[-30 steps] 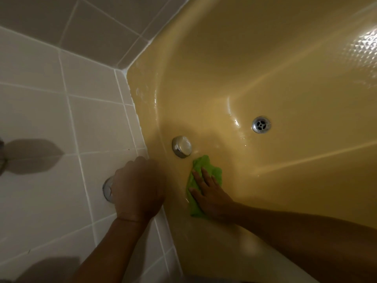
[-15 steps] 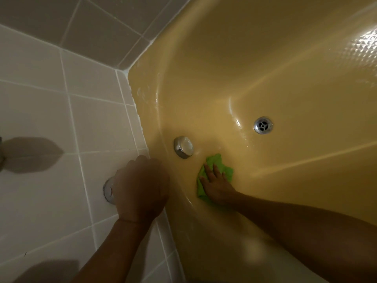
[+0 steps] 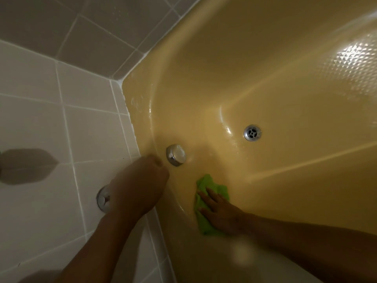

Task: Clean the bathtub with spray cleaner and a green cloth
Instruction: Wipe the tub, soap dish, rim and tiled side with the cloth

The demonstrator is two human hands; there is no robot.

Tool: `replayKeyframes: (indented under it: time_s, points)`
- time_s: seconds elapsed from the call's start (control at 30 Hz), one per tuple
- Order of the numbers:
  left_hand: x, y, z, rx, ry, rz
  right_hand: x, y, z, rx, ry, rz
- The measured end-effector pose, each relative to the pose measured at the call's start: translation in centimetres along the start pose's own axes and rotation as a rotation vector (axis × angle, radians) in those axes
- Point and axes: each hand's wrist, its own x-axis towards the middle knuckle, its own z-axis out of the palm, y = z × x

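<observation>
While your right hand [image 3: 222,213] presses the green cloth [image 3: 207,228] flat-fingered on the bathtub [image 3: 285,78]'s wet end wall and your left hand [image 3: 140,186], grip hidden, braces at its rim, the cloth may skid loose.

L wall: white tiles [image 3: 40,123]; darker grey tiles [image 3: 98,27] above; chrome fitting [image 3: 102,199] low, shadow [image 3: 26,166] nr it.

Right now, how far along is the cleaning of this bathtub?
Seemingly done: wet droplets around the drain suggest spraying. In hand: the right hand presses the green cloth flat on the bathtub wall below the round chrome cap. Left: the far slope and patterned floor show no wiping marks; probably still untouched.
</observation>
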Motion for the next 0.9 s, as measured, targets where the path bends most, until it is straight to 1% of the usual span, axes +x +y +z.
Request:
replayKeyframes:
  time_s: [0.03, 0.07, 0.13, 0.17, 0.23, 0.3, 0.33, 0.4, 0.47, 0.5, 0.57, 0.67, 0.73, 0.8, 0.9]
  points:
    - [1.4, 0.4, 0.0, -0.063, -0.054, -0.050, 0.2, 1.0, 0.0, -0.060, -0.057, 0.031]
    - [2.8, 0.7, 0.2, -0.125, -0.065, -0.063, 0.5, 1.6, -0.1, -0.097, -0.076, 0.073]
    - [6.0, 0.5, 0.8, -0.226, -0.016, -0.057, 1.5, 2.9, -0.1, -0.157, -0.072, 0.075]
    - [7.5, 0.0, 1.1, -0.246, -0.018, -0.065, 2.1, 3.4, -0.1, -0.137, -0.054, 0.079]
    - [10.1, -1.5, 1.7, -0.206, -0.092, -0.085, 3.3, 4.4, 0.0, -0.130, -0.051, 0.096]
    - [12.5, -3.6, 2.5, -0.094, -0.137, -0.050, 5.1, 5.4, 0.2, -0.096, -0.016, 0.128]
    - [13.4, -4.5, 2.9, -0.067, -0.153, -0.024, 5.9, 5.7, 0.2, -0.120, -0.004, 0.128]
    - [15.0, -6.3, 3.7, -0.092, -0.211, 0.025, 7.7, 6.1, 0.3, -0.140, 0.043, 0.095]
    - [15.6, -7.3, 4.6, -0.087, -0.262, 0.068, 10.0, 6.7, 0.3, -0.105, 0.097, 0.111]
    - [15.8, -7.7, 5.1, -0.077, -0.253, 0.083, 11.1, 6.7, 0.2, -0.019, 0.147, 0.142]
    - [16.3, -7.8, 5.8, -0.067, -0.182, 0.112, 13.3, 6.8, -0.6, 0.173, 0.249, 0.177]
    - [16.9, -7.3, 7.2, -0.039, -0.081, 0.131, 17.9, 7.8, -0.9, 0.239, 0.379, 0.151]
    - [17.1, -7.0, 8.1, -0.025, -0.006, 0.150, 20.8, 8.0, -1.7, 0.396, 0.472, 0.187]
    - [17.2, -6.9, 8.7, -0.026, 0.049, 0.188, 23.0, 7.5, -2.6, 0.458, 0.552, 0.185]
    - [17.6, -7.1, 9.0, -0.009, 0.080, 0.225, 22.0, 4.5, -4.5, 0.516, 0.656, 0.091]
